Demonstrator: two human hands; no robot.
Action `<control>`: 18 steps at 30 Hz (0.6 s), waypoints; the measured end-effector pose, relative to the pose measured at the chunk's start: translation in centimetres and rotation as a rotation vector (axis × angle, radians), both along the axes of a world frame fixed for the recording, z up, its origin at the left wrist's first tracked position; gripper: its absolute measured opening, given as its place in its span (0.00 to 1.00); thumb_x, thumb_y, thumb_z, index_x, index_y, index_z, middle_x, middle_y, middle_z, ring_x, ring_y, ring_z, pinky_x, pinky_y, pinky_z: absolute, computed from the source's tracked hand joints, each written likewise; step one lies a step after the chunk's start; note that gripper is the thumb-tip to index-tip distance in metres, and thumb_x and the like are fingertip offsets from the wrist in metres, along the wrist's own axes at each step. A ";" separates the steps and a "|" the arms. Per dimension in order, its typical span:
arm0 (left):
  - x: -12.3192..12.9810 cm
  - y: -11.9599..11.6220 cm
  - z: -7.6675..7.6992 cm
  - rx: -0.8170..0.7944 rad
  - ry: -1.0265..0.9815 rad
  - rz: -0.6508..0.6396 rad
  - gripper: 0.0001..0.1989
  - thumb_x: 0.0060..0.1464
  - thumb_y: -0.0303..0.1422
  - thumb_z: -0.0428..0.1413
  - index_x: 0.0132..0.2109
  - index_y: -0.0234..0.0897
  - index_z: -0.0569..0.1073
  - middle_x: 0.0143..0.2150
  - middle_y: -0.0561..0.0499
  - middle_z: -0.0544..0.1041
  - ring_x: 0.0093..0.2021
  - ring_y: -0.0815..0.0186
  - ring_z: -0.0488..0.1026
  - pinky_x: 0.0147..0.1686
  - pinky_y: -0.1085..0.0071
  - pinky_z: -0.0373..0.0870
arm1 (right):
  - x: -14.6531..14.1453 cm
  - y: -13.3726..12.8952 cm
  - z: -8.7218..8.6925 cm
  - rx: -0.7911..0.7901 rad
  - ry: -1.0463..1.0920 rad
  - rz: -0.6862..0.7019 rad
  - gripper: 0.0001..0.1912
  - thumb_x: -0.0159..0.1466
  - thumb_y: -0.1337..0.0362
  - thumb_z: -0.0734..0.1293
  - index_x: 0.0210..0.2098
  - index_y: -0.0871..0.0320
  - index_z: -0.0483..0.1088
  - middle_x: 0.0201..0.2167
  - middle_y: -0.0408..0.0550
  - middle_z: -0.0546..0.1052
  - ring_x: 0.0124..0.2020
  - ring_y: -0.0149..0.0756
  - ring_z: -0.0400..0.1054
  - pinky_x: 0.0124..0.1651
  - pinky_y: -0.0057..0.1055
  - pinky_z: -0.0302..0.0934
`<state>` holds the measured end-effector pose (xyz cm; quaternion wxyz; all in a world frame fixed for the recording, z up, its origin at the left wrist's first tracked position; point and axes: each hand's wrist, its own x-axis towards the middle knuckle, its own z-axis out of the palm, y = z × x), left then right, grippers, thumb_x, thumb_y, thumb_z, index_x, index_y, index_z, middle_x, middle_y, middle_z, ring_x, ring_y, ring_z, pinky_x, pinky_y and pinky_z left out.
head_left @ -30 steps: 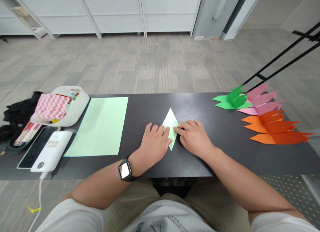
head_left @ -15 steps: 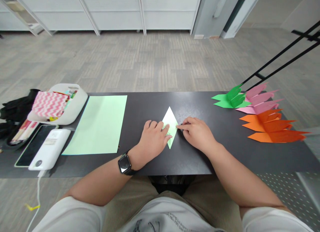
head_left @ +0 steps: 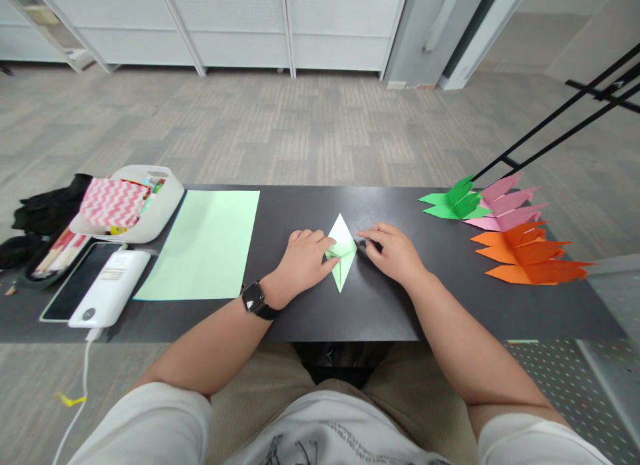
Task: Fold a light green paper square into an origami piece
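**Light green paper diamond (head_left: 341,233) under flattening**

At the far left of the dark surface (head_left: 320,321), a white basket (head_left: 167,215) stands behind a phone (head_left: 83,281) and a white corded block (head_left: 110,288). Next come flat green sheets (head_left: 205,245). The left hand (head_left: 304,259) lies loosely spread, fingertips and thumb resting on the left side of the diamond, which lies point-up mid-surface, directly before the person. The right hand (head_left: 396,255) is half curled and grips nothing, its index finger extended beside the diamond's right corner; whether it touches, I cannot tell. Farther right sit folded green (head_left: 457,199), pink (head_left: 507,201) and orange pieces (head_left: 525,255).

The step in hand seems to be pressing creases flat; the next move likely calls for a steady left hand and a precise right fingertip at that corner.
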<state>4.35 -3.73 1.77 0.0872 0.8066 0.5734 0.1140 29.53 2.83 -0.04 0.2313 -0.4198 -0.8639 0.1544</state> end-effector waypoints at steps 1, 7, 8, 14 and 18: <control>-0.1 0.3 -0.1 0.000 -0.025 0.009 0.14 0.69 0.41 0.59 0.57 0.42 0.80 0.48 0.46 0.80 0.52 0.53 0.74 0.57 0.54 0.62 | -0.2 0.0 0.0 -0.008 0.005 0.025 0.16 0.70 0.67 0.65 0.52 0.53 0.81 0.44 0.51 0.81 0.46 0.44 0.75 0.54 0.40 0.67; -0.6 1.8 -0.9 -0.008 -0.155 0.080 0.09 0.69 0.36 0.58 0.52 0.43 0.79 0.44 0.50 0.82 0.49 0.56 0.74 0.56 0.54 0.61 | -1.4 -0.5 -0.6 0.009 -0.057 0.051 0.09 0.67 0.62 0.73 0.45 0.54 0.75 0.43 0.49 0.78 0.47 0.44 0.72 0.51 0.40 0.61; -0.6 2.0 -1.1 -0.009 -0.168 0.096 0.08 0.68 0.36 0.59 0.51 0.42 0.78 0.44 0.51 0.82 0.48 0.56 0.74 0.56 0.55 0.62 | -1.5 -0.6 -0.7 0.023 -0.076 0.056 0.08 0.67 0.61 0.73 0.44 0.54 0.75 0.43 0.49 0.78 0.47 0.45 0.71 0.51 0.40 0.59; -0.4 2.8 -1.6 0.047 -0.134 0.105 0.06 0.68 0.34 0.60 0.50 0.42 0.78 0.50 0.48 0.80 0.51 0.55 0.73 0.55 0.56 0.62 | -1.6 -0.8 -0.9 0.078 -0.119 0.105 0.05 0.70 0.62 0.72 0.46 0.52 0.79 0.47 0.49 0.78 0.49 0.44 0.71 0.53 0.41 0.57; -0.2 2.8 -1.7 0.028 -0.094 0.042 0.09 0.71 0.33 0.56 0.47 0.44 0.82 0.49 0.48 0.80 0.51 0.55 0.72 0.55 0.55 0.61 | -1.5 -0.7 -0.9 0.080 -0.156 0.125 0.09 0.72 0.61 0.71 0.50 0.50 0.82 0.47 0.50 0.78 0.49 0.44 0.70 0.53 0.42 0.57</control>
